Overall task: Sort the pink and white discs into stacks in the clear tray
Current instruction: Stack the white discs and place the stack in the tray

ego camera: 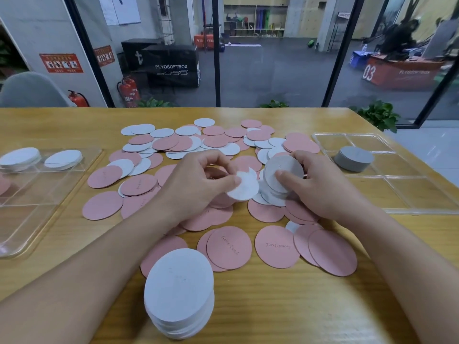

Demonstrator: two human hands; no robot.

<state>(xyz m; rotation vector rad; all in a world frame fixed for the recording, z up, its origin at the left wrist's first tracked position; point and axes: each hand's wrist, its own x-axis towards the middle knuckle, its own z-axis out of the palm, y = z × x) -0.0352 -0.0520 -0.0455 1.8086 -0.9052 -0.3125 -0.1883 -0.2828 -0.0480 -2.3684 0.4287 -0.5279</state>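
The left hand (196, 180) pinches 1 white disc (244, 187); the right hand (315, 184) grips a white stack (280, 173). Left of the fingers, a clear tray (37, 194) holds 2 white stacks (19, 158); right, another tray (407, 192) holds 1 grey stack (354, 158).

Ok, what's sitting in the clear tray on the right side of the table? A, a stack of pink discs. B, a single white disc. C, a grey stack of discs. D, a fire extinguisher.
C: a grey stack stands alone in the right tray, whose other compartments show only bare plastic.
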